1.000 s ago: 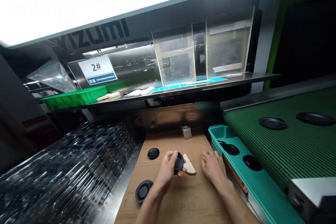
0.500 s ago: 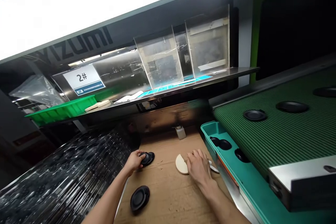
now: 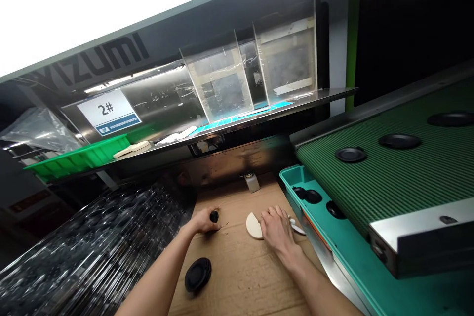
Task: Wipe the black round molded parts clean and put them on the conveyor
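- Left hand (image 3: pixel 202 220) pinches a small black rubber disc (image 3: pixel 214 216) at the fingertips, the disc standing edge-on above a cardboard sheet (image 3: pixel 237 276).
- Right hand (image 3: pixel 276 230) lies palm down, fingers spread, on a pale half-round pad (image 3: pixel 252 225), with a small white-handled tool (image 3: pixel 297 225) just beside it. The hands work well apart.
- A larger black rubber diaphragm (image 3: pixel 197 274) lies on the cardboard, near the left forearm.
- A small plastic bottle (image 3: pixel 252 183) stands at the far edge of the cardboard.
- A teal tray (image 3: pixel 333 247) holding black discs runs along the right, below a green ribbed conveyor belt (image 3: pixel 388 177) carrying more black discs.
- Beyond stand a steel shelf (image 3: pixel 296 101) with clear acrylic dividers (image 3: pixel 218 84), a green plastic tray (image 3: pixel 74 162) and a "2#" sign (image 3: pixel 105 111).
- The step in hand appears to be close handling of the small disc; the pinch on its thin rim seems to call for a firm, even hold.
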`<state>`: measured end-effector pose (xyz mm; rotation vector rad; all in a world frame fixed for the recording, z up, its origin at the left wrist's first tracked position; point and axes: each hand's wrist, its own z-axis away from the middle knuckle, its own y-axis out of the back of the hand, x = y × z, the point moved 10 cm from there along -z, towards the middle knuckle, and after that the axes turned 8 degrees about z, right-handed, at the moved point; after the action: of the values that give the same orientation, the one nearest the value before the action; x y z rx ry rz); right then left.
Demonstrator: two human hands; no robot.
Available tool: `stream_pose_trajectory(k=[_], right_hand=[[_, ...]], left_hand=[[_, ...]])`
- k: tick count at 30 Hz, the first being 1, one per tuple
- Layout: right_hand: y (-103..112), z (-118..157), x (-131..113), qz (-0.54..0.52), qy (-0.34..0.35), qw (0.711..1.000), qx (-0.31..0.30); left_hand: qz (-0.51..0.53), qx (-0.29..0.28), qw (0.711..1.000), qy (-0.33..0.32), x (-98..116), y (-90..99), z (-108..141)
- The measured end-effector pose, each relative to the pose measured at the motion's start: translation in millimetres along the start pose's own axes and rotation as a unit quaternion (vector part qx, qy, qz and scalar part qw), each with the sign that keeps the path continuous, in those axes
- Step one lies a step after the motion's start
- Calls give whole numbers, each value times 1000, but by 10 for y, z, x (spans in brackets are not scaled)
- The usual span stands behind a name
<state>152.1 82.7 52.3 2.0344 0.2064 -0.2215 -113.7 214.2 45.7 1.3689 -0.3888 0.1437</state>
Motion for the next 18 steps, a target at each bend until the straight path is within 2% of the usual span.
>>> stream_pose_trajectory(k=[6,10,14,18], right_hand=[[72,1,-32,-9,4,1000,15],[129,55,-184,-15,34,999,36],[92,116,-334,-18,63,997,38],[71,121,-352,-17,74,996,37]], left_hand=[[-7,-10,1000,-20,128,-11,31],[-13,-4,1000,-21,119,-5,95],[-15,10,1000,-22,99,-13,127],[-11,11,1000,-24,39,-22,105]])
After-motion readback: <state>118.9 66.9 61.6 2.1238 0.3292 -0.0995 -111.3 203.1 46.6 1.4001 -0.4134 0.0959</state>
